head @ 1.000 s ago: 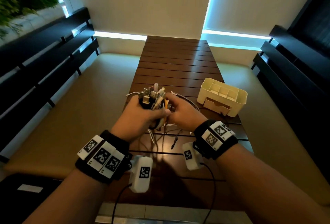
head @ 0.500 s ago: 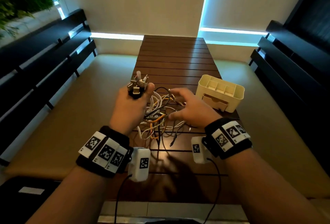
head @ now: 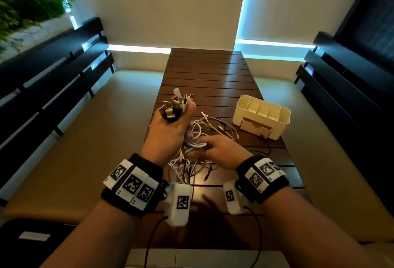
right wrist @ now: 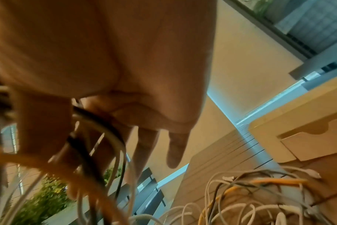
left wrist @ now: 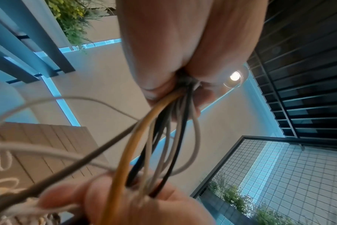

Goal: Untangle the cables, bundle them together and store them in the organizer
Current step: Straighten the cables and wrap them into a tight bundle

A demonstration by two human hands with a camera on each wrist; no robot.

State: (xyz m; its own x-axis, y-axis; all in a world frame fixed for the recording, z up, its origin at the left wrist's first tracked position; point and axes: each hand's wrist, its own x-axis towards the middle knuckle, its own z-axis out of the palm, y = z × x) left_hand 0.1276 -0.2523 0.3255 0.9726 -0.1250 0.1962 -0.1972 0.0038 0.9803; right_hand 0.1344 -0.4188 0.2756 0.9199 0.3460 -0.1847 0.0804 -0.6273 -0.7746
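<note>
Head view: left hand point(head: 168, 133) fist clamps cables point(head: 197, 137) upright by their plugs
Right hand point(head: 221, 150): pinches the strands below
Organizer point(head: 261, 116): near, right

Home balcony or patio: slatted wooden desk point(head: 204, 80), dark slatted benches point(head: 53, 71) along both sides, potted greenery point(head: 25, 5), wire-mesh railing point(left wrist: 260, 152), tiled wall beyond.

I see slatted dark wood on the table point(head: 204, 80), glossy enough to throw back light. The organizer point(head: 261, 116) looks like smooth matt cream plastic. Cables point(left wrist: 156, 137) have smooth rubbery jackets in white, black and orange; one white cable point(left wrist: 0, 161) looks braided. Connector plugs point(head: 177, 103) show shiny metal tips. My wrist bands point(head: 132, 184) are black cloth.
</note>
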